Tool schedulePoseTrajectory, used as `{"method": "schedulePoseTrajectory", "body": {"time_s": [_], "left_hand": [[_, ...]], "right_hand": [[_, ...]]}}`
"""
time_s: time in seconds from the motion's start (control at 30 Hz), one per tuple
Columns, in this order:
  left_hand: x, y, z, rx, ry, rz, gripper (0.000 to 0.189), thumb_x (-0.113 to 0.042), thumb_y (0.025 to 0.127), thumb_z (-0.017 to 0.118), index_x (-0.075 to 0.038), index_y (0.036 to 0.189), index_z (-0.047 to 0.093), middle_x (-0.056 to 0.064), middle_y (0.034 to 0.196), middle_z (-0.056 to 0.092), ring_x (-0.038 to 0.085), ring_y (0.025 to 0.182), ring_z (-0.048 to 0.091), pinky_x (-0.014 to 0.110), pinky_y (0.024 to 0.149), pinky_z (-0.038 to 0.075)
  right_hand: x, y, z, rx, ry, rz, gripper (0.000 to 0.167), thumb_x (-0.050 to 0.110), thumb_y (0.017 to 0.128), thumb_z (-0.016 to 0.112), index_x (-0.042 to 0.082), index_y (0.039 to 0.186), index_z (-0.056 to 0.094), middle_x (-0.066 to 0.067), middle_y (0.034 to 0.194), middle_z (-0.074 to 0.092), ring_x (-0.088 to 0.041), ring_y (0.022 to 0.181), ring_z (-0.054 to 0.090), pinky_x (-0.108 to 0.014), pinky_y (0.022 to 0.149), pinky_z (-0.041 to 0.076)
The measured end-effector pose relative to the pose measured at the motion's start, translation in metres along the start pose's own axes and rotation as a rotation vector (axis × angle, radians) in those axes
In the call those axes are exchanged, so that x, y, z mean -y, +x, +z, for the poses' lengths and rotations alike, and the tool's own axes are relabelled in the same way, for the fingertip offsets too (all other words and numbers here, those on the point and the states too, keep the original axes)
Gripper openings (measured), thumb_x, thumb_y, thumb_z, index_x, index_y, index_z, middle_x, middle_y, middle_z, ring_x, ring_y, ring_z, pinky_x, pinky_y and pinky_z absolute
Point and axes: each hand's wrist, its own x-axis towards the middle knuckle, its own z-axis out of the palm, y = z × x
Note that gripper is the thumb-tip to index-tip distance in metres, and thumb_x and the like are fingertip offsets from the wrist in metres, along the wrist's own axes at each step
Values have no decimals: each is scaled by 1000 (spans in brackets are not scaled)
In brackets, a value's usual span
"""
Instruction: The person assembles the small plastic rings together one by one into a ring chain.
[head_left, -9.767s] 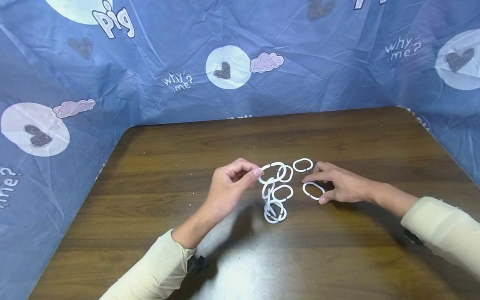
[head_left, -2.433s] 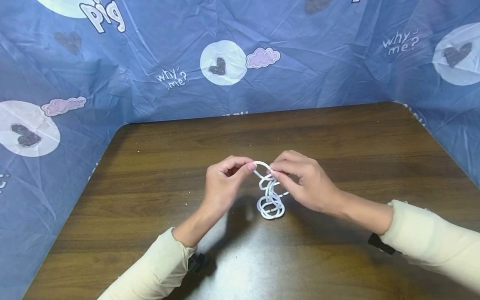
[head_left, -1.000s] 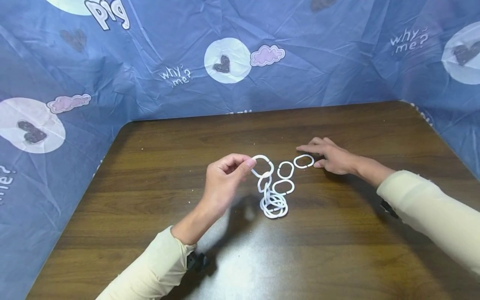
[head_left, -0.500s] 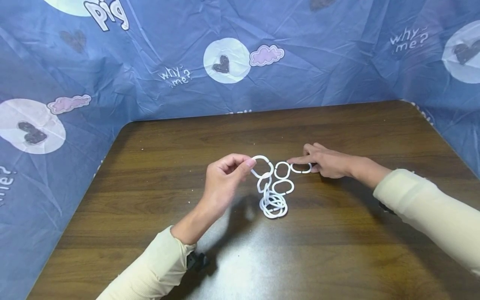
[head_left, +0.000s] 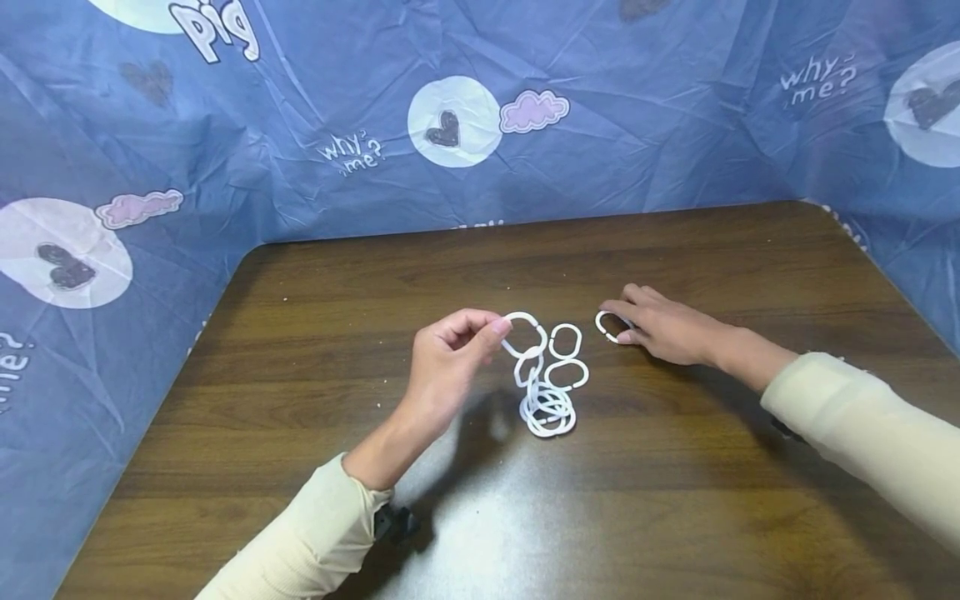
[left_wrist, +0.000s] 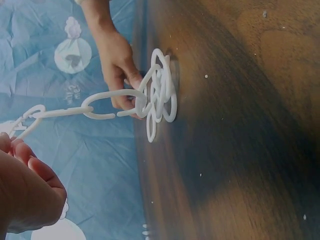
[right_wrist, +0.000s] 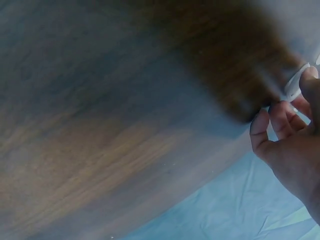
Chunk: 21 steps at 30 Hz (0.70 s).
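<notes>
White plastic C-shaped links make up a chain (head_left: 548,409). My left hand (head_left: 453,354) pinches its top link (head_left: 544,336) between thumb and forefinger, holding that end above the table. The lower links lie heaped on the wood. In the left wrist view the hanging chain (left_wrist: 62,112) stretches from the fingertips to the heap. To the right, my right hand (head_left: 671,329) pinches a separate oval link (head_left: 598,321) by its right side, thumb below and fingers above. The right wrist view shows that link (right_wrist: 296,85) between thumb and fingers, partly hidden.
Two loose links lie just right of the chain: an upper oval link (head_left: 565,326) and a lower oval link (head_left: 587,372) beside the heap. They rest on a brown wooden table (head_left: 675,500). A blue printed cloth (head_left: 615,142) stands behind it.
Half a second ago the right forefinger pointed left over the far link; now that hand has drawn back right and pinches it, turned and apart from its neighbour. The left hand keeps its grip.
</notes>
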Motion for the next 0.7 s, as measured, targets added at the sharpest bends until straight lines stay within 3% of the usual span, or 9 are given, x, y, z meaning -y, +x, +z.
{"method": "schedulePoseTrajectory", "body": {"time_s": [0.13,0.4,0.7], "left_hand": [[0,0,0,-2,6,-7,15,-14,87,71,1,87,69,-2,70,60,10,61,53,24,59,46],[0,1,0,-6,15,-17,15,-14,87,71,1,87,69,-2,70,61,11,62,53,22,59,46],[-1,0,1,-4,16,-9,15,-14,88,71,1,87,69,-2,70,61,10,62,54,21,59,46]], "right_hand": [[1,-1,2,-9,-43,10,42,22,96,59,3,132,52,-3,101,47,-19,92,45,-37,77,42],[3,-2,-3,112,-74,6,55,33,99,53,7,145,40,-2,106,40,-18,91,39,-34,75,37],[6,-5,4,-2,-148,-76,47,24,95,61,-1,133,48,-8,105,48,-24,94,47,-42,77,45]]}}
